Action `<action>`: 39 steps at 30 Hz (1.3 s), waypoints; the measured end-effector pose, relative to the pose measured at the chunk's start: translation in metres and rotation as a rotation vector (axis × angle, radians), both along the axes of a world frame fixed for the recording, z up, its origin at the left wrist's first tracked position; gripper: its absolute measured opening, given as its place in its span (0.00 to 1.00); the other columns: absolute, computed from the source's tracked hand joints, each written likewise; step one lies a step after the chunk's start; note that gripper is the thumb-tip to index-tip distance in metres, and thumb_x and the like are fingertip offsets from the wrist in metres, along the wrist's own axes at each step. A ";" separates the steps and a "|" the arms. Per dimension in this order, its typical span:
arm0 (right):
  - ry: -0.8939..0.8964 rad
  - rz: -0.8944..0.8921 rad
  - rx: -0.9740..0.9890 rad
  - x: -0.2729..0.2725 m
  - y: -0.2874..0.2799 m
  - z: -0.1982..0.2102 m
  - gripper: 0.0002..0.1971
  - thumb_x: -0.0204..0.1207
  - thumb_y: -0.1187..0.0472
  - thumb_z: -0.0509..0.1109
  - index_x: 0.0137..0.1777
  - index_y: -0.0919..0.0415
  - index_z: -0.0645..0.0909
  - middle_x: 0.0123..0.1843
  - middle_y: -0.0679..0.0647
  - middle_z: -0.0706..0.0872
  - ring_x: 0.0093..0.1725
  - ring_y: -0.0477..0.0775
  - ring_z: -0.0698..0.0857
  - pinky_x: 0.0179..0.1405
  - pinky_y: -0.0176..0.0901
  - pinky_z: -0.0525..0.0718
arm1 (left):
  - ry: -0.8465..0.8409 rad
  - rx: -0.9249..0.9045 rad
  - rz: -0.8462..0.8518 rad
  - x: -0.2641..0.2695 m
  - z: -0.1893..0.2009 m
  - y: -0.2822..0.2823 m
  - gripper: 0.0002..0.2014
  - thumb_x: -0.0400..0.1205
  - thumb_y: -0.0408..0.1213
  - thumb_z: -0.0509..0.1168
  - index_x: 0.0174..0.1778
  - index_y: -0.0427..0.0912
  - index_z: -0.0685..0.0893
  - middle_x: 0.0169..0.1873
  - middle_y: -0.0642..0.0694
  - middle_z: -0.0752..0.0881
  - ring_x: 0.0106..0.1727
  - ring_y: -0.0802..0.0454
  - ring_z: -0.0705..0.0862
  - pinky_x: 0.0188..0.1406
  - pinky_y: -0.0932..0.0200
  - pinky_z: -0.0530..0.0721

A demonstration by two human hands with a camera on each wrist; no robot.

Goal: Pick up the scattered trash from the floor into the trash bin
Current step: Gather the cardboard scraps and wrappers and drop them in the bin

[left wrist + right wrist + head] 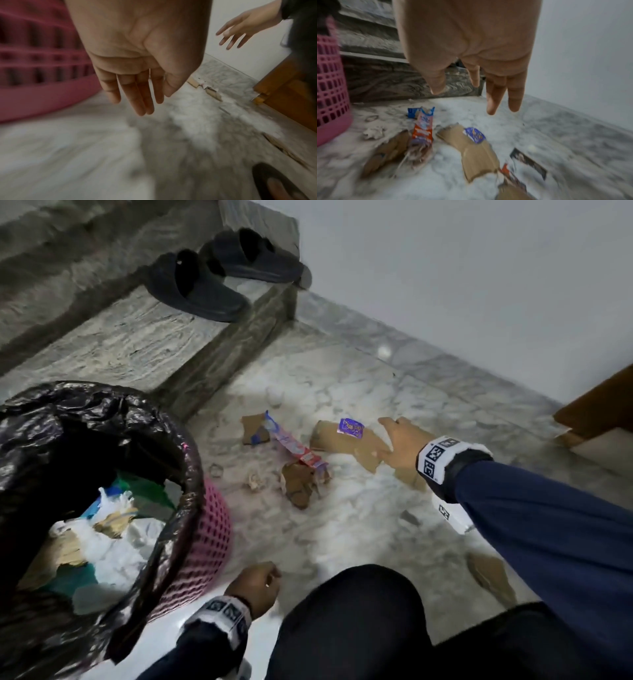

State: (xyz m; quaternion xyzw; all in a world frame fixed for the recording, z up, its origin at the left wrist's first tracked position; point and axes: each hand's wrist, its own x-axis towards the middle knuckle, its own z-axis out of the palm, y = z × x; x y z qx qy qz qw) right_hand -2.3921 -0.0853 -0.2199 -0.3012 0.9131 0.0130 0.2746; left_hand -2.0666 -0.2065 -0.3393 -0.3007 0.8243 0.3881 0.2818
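Observation:
The pink mesh trash bin (209,539), lined with a black bag, stands at the left and holds paper and plastic. On the marble floor lie a cardboard piece with a blue sticker (346,441), a red and blue wrapper (294,446), a torn cardboard scrap (299,486) and a crumpled paper (255,481). My right hand (400,440) hovers over the sticker cardboard (476,148) with straight, spread fingers (491,105) and holds nothing. My left hand (257,582) hangs empty beside the bin (42,81), its fingers (140,100) straight.
A pair of black slippers (195,285) sits on the marble step (130,344) behind the trash. A brown wooden edge (603,409) juts in at the right by the white wall. More cardboard (493,580) lies beside my knee (352,611).

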 end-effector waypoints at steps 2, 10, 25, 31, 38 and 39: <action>0.003 0.010 0.047 -0.017 0.020 -0.026 0.41 0.71 0.43 0.71 0.80 0.55 0.56 0.73 0.67 0.69 0.68 0.69 0.77 0.65 0.57 0.79 | 0.053 -0.066 0.063 -0.054 0.002 0.001 0.11 0.77 0.41 0.61 0.52 0.46 0.83 0.51 0.44 0.85 0.57 0.44 0.84 0.55 0.59 0.78; -0.053 -0.238 0.133 -0.073 0.049 -0.142 0.68 0.53 0.35 0.81 0.81 0.41 0.31 0.83 0.68 0.32 0.83 0.73 0.38 0.81 0.67 0.50 | 0.049 -0.395 0.201 -0.198 -0.036 -0.033 0.64 0.54 0.61 0.80 0.80 0.62 0.45 0.79 0.35 0.42 0.80 0.29 0.51 0.79 0.38 0.60; -0.033 -0.396 -0.155 -0.075 -0.023 -0.190 0.36 0.44 0.28 0.72 0.53 0.43 0.74 0.63 0.55 0.68 0.59 0.67 0.76 0.58 0.51 0.82 | -0.003 -0.445 0.255 -0.234 -0.072 -0.049 0.22 0.74 0.49 0.69 0.63 0.50 0.76 0.67 0.34 0.67 0.66 0.31 0.70 0.66 0.48 0.73; -0.062 -0.455 -0.315 -0.067 -0.007 -0.184 0.07 0.68 0.57 0.73 0.43 0.58 0.81 0.46 0.58 0.86 0.52 0.62 0.86 0.45 0.41 0.77 | 0.077 -0.403 0.231 -0.232 -0.063 -0.033 0.18 0.72 0.40 0.69 0.60 0.48 0.83 0.62 0.34 0.77 0.64 0.34 0.75 0.67 0.53 0.73; -0.005 -0.495 -0.429 -0.054 0.028 -0.154 0.10 0.67 0.67 0.72 0.31 0.63 0.73 0.34 0.60 0.83 0.41 0.63 0.84 0.35 0.40 0.73 | 0.244 -0.413 0.260 -0.225 -0.019 -0.023 0.15 0.69 0.35 0.66 0.51 0.46 0.86 0.51 0.37 0.85 0.57 0.36 0.81 0.52 0.59 0.78; 0.002 -0.504 -0.477 -0.053 0.028 -0.144 0.09 0.67 0.65 0.73 0.33 0.64 0.74 0.33 0.61 0.83 0.38 0.62 0.83 0.32 0.41 0.73 | 0.275 -0.429 0.246 -0.226 -0.010 -0.025 0.15 0.68 0.37 0.64 0.50 0.44 0.85 0.49 0.37 0.85 0.56 0.36 0.82 0.50 0.59 0.77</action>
